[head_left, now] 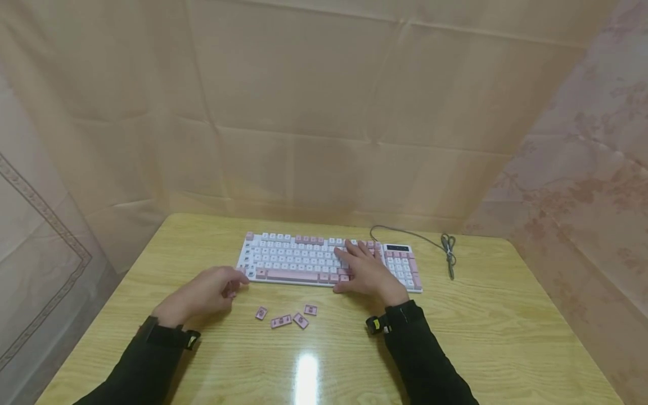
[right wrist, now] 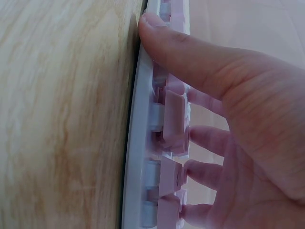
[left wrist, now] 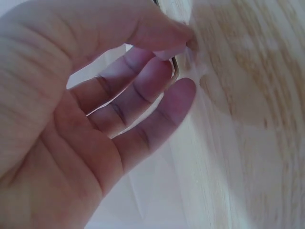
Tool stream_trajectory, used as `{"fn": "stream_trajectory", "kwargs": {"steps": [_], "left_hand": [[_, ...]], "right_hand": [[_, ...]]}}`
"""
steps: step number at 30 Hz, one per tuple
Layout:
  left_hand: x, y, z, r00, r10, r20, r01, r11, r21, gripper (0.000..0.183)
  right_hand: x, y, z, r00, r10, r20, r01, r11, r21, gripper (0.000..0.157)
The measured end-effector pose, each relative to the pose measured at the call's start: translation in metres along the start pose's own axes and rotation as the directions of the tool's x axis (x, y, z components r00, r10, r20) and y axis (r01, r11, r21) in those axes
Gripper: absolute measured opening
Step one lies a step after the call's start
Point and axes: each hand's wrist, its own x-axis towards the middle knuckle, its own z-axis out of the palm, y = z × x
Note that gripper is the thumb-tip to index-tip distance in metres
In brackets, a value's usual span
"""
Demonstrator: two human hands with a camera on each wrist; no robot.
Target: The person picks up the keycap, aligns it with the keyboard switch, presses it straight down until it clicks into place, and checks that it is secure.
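head view: your right hand (head_left: 368, 274), fingers apart; left hand (head_left: 205, 291), grip unclear; keyboard (head_left: 298, 256) near tabletop (head_left: 486, 326) back edge mostly capped, four keycaps (head_left: 281, 321) loose.

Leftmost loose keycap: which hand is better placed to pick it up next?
Probably the left hand: it is nearer that keycap, while the right hand rests farther off, on the right part of the keyboard.

Creased tan cloth (head_left: 304, 112) backs the yellow wood-grain table (head_left: 506, 337) along its far edge (pinkish floral fabric (head_left: 592, 208) flanks the right).
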Motion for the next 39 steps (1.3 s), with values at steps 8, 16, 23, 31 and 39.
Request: {"fn": "stream_trajectory", "kwargs": {"steps": [8,16,23,31,39], "left_hand": [[0.0018,-0.001,0.0013,0.998,0.004,-0.06,-0.003,1.0,0.019,0.035],[0.0017,-0.0018,0.0001,0.988,-0.15,-0.028,0.151,0.988,0.02,0.011],[0.0035,-0.0014,-0.0002,0.985,-0.167,-0.049,0.169,0.985,0.041,0.016],[0.0026,-0.0039,-0.0008,0.985,-0.137,-0.104,0.141,0.989,0.033,0.035],[0.0033,-0.0067,0.0016,0.985,-0.1,-0.144,0.101,0.995,-0.002,0.026]], "right_hand": [[0.0002,0.0006,0.0008,1.0,-0.004,-0.001,0.004,1.0,-0.008,0.091],[-0.0005,0.0004,0.0004,1.0,0.004,0.005,-0.004,1.0,-0.009,0.09],[-0.0003,0.0003,-0.0014,1.0,0.0,0.011,0.0,1.0,-0.017,0.091],[-0.0004,-0.0018,-0.0038,1.0,0.005,0.025,-0.005,1.0,-0.003,0.09],[-0.0004,-0.0012,-0.003,1.0,0.006,0.021,-0.006,1.0,-0.006,0.09]]}}
